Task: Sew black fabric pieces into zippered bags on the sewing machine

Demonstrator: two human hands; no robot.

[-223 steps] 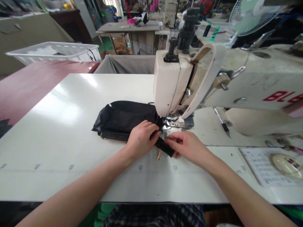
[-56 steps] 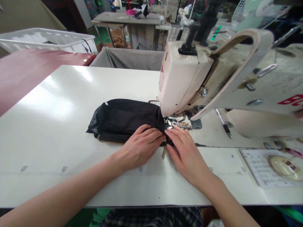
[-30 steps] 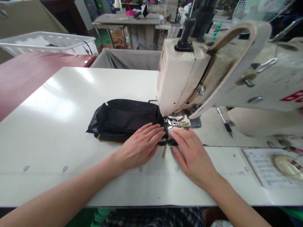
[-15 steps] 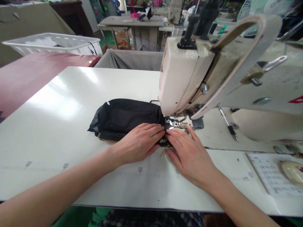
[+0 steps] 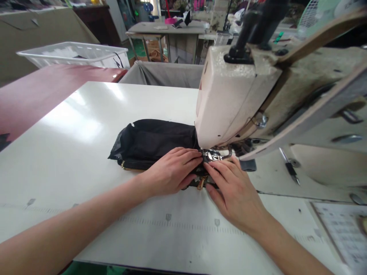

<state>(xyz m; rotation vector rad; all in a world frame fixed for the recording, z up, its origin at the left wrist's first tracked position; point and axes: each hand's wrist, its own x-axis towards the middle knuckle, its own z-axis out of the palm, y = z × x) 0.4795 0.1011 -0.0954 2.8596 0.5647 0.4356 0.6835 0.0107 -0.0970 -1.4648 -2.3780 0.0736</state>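
Note:
A black fabric pouch point(image 5: 149, 141) with a gold zipper edge lies on the white sewing table point(image 5: 71, 126), its right end under the presser foot point(image 5: 216, 156) of a cream sewing machine point(image 5: 229, 95). My left hand point(image 5: 172, 172) lies flat on the pouch's near right corner, fingers stretched toward the foot. My right hand point(image 5: 235, 189) rests flat just right of it, fingertips at the presser foot, pressing the fabric. A gold zipper pull point(image 5: 201, 183) pokes out between my hands.
A white plastic basket point(image 5: 71, 55) stands at the back left beyond a dark red surface point(image 5: 37, 95). A grey cloth bin point(image 5: 163, 74) sits behind the table. A printed sheet point(image 5: 341, 229) lies at the right edge. Other work tables stand further back.
Both hands went from pinching the pouch's end to lying flat on it at the presser foot. The view has moved closer and slightly left of the machine head.

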